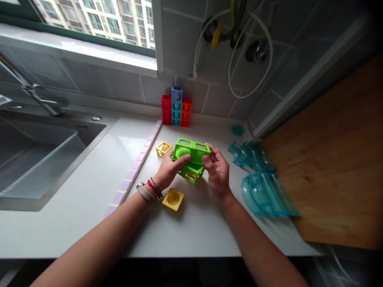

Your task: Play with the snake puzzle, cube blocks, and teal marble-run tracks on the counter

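Between my two hands, above the counter, is a cluster of joined green toy blocks with open frames and rounded hollows. My left hand grips its left side, thumb pressed on the front. On the right side, my right hand holds it with the thumb near the front face and fingers behind. A yellow cube frame sits just behind my left hand. Nearer to me, a flat yellow square block with a round hollow lies on the counter. Something orange-yellow shows through and beneath the green blocks, partly hidden.
Red, blue, teal and orange blocks stand stacked against the tiled wall. A lilac strip runs along the counter beside the sink. Translucent blue plastic pieces lie at right, by a wooden panel.
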Available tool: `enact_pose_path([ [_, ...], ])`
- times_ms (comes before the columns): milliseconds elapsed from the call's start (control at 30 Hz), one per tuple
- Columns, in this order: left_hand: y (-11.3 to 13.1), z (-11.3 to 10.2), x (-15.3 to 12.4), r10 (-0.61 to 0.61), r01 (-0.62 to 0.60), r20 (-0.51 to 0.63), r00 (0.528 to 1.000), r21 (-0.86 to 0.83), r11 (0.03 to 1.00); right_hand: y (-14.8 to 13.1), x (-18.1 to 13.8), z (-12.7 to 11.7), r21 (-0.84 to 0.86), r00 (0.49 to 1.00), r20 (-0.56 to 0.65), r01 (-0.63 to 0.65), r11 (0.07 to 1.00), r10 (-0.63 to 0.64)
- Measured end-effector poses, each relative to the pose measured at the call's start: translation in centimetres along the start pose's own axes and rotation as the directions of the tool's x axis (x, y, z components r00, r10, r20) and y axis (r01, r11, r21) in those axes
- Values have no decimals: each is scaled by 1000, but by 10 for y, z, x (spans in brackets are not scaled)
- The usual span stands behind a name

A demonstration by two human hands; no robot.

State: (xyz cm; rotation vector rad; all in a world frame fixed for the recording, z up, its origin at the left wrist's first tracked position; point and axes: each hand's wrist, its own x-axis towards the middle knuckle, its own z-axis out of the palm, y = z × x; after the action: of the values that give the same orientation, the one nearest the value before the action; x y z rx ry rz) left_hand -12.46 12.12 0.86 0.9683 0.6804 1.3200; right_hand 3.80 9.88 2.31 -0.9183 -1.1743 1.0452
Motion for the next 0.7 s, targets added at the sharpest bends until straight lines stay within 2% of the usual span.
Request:
enact_pose_path([
  [133,8,9,-4,-147,154,55,988,-162,975,2,2,0,204,991,-57,-106,973,119],
  [200,14,11,-5,-211,219,60,976,-204,954,1,6,-3,280,988,-74,-107,954,132],
  [267,19,11,-5,-249,250,36,968,-238,939,-1,12,-11,284,985,-140,-59,957,103],
  [333,24,9,-4,-251,241,-2,968,-275,931,-2,21,-22,228,958,-285,23,973,44],
  [400,25,7,-1,-234,209,-46,971,-312,927,2,30,-35,149,903,-429,96,984,-23],
  [467,25,5,2,-217,177,-89,972,-333,926,11,38,-45,77,859,-507,133,988,-77],
  [567,23,5,4,-202,152,-129,971,-319,935,31,44,-52,-44,848,-510,142,989,-144],
  [700,22,5,3,-198,166,-80,977,-299,940,53,45,-51,-195,901,-413,56,979,-134],
])
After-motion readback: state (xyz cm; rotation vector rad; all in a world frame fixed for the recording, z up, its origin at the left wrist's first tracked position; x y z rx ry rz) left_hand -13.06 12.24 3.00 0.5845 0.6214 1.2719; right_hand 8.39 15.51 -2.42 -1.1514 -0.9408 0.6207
